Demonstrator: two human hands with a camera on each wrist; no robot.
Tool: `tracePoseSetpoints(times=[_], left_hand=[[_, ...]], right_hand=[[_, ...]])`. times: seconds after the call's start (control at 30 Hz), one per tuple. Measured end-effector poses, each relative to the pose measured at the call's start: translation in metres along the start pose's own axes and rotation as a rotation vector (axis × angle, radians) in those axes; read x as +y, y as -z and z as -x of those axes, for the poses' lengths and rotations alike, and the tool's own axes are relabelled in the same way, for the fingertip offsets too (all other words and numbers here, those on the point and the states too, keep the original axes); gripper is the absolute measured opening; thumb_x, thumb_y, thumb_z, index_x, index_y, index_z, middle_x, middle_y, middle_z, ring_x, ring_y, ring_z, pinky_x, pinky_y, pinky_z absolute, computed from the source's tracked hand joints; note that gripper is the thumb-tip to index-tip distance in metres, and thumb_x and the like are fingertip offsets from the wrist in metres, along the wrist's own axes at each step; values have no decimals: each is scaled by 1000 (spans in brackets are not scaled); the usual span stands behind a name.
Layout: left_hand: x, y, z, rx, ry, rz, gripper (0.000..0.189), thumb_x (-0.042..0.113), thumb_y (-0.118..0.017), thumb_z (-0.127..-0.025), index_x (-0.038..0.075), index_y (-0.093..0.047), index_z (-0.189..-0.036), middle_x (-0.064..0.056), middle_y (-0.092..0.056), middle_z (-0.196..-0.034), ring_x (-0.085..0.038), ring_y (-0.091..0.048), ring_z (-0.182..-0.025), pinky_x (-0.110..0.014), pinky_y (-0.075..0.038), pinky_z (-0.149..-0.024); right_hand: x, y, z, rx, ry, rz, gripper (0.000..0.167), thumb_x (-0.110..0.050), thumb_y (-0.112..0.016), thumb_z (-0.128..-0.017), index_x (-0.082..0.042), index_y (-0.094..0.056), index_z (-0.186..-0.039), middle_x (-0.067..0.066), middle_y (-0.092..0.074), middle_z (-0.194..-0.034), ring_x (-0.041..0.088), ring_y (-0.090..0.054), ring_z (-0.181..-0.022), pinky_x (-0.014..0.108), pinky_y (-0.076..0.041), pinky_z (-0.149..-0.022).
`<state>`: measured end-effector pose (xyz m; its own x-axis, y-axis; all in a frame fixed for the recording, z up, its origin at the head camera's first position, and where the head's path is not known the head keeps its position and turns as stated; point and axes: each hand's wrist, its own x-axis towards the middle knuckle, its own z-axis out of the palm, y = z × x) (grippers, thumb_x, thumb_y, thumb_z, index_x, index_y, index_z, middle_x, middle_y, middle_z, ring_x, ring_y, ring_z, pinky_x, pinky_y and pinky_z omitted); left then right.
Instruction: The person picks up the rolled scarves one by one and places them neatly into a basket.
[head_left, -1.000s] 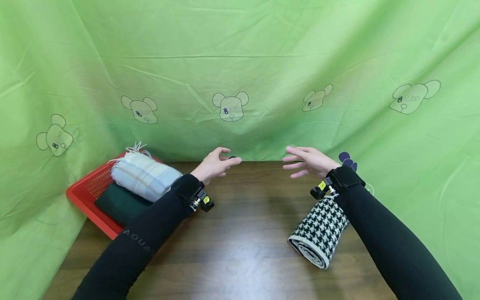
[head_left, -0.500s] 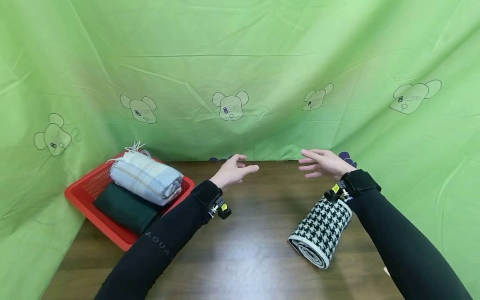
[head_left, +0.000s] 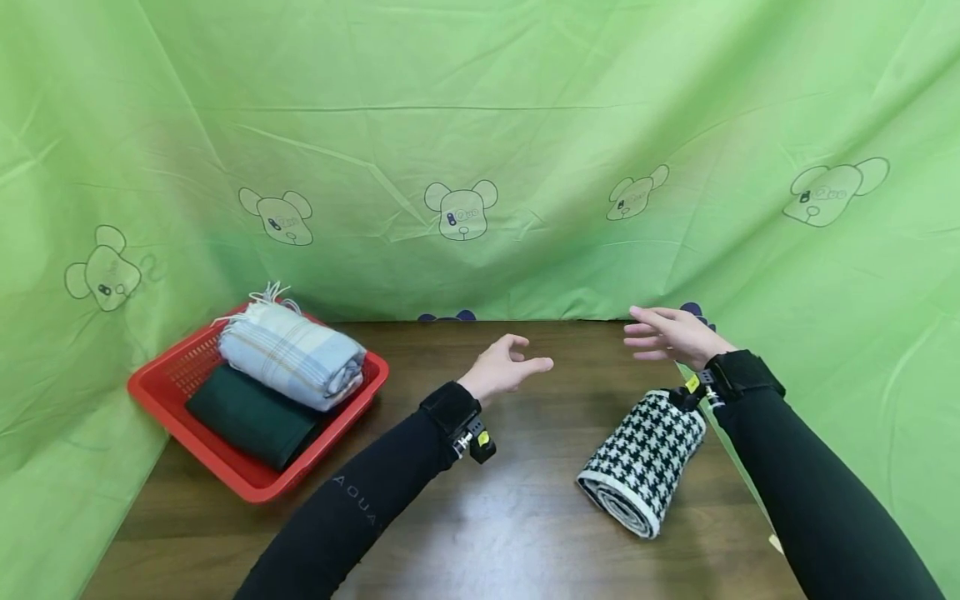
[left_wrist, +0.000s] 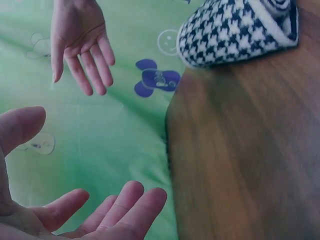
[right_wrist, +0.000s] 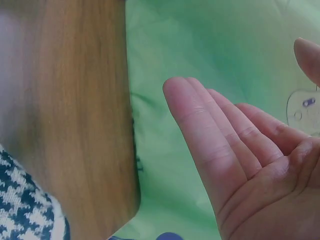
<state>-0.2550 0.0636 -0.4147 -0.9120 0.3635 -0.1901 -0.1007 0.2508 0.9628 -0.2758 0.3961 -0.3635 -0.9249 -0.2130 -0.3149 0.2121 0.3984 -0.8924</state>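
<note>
A rolled black-and-white houndstooth scarf [head_left: 645, 462] lies on the right side of the wooden table, its spiral end toward me. My right hand [head_left: 675, 335] is over the table's far right, just beyond the scarf, with its fingers extended and nothing in them. In the head view my left hand [head_left: 506, 367] hovers above the table's middle, thumb and fingers spread apart and holding nothing. The left wrist view shows both palms, with the houndstooth scarf [left_wrist: 235, 32] at the upper right. A corner of the scarf [right_wrist: 25, 205] also shows at the lower left of the right wrist view.
A red plastic basket [head_left: 255, 487] stands at the table's left. Inside it are a light blue plaid fringed scarf [head_left: 292, 346], rolled up, and a folded dark green cloth [head_left: 251, 417]. A green curtain [head_left: 465, 108] with bear-like prints hangs behind and around the table [head_left: 480, 517].
My left hand has moved right and nearer to me, uncovering the basket's right side. The right hand has shifted right. The houndstooth scarf stays where it was.
</note>
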Motion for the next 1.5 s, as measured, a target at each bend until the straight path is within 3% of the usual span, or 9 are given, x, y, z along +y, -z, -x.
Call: tracePoseSetpoints(times=[0.27,0.4,0.5,0.57,0.63,0.73,1.0,1.3,1.5], left_hand=[[-10,-27,-2,-4,17,29,67,36,-84,-93,10,-56,-149,-22,-61,-143,-33,-70,-115,-43,-62,-93],[-16,-40,-4,13,17,-15,69,39,-85,-91,12,-58,-148,-17,-65,-137,-26,-74,-101,-37,-63,-87],[-20,-49,-3,31,6,-87,69,42,-85,-90,13,-59,-147,-16,-68,-135,-24,-72,-104,-36,-59,-89],[-23,-56,-2,37,-4,-133,69,45,-83,-91,13,-59,-147,-17,-69,-135,-27,-69,-112,-39,-57,-94],[-25,-62,-1,41,-13,-167,69,46,-83,-91,13,-60,-146,-17,-69,-134,-29,-66,-118,-42,-55,-98],[-29,-72,0,43,-16,-184,67,44,-84,-90,13,-61,-144,-15,-71,-131,-29,-66,-119,-42,-54,-99],[-39,-91,2,27,-5,-192,65,43,-86,-88,15,-63,-142,-13,-71,-128,-27,-65,-117,-40,-54,-99],[-49,-109,7,45,-15,-247,60,40,-88,-87,14,-66,-136,-11,-71,-119,-24,-65,-108,-34,-54,-92],[-58,-120,13,32,-32,-290,60,41,-87,-86,12,-66,-134,-10,-69,-116,-22,-65,-107,-31,-53,-90]], right_hand=[[14,9,1,24,-2,-3,90,-50,-44,-114,11,-2,-166,41,-29,-163,8,-69,-116,42,-56,-106],[23,13,2,32,-10,-15,91,-50,-44,-114,11,0,-166,41,-27,-164,3,-68,-114,37,-57,-104],[31,15,2,54,-15,-23,91,-50,-46,-114,11,-4,-166,39,-37,-160,1,-68,-110,35,-58,-103],[36,16,4,75,-12,-18,89,-49,-48,-113,12,-9,-165,32,-53,-150,0,-69,-107,35,-58,-102],[41,18,6,96,-8,-16,87,-48,-50,-113,13,-13,-164,15,-64,-135,-1,-69,-104,33,-59,-100],[49,20,8,115,-4,-17,86,-46,-52,-113,14,-17,-163,-6,-67,-118,-1,-70,-102,31,-60,-97],[72,25,11,138,9,-28,82,-39,-53,-114,18,-17,-161,-18,-68,-106,-3,-69,-99,29,-61,-93],[91,28,15,186,-2,79,82,-39,-55,-113,19,-19,-160,-2,-69,-127,-11,-65,-98,28,-60,-97],[105,28,18,211,-21,158,80,-38,-53,-114,19,-22,-160,30,-57,-149,-13,-61,-100,34,-58,-102]])
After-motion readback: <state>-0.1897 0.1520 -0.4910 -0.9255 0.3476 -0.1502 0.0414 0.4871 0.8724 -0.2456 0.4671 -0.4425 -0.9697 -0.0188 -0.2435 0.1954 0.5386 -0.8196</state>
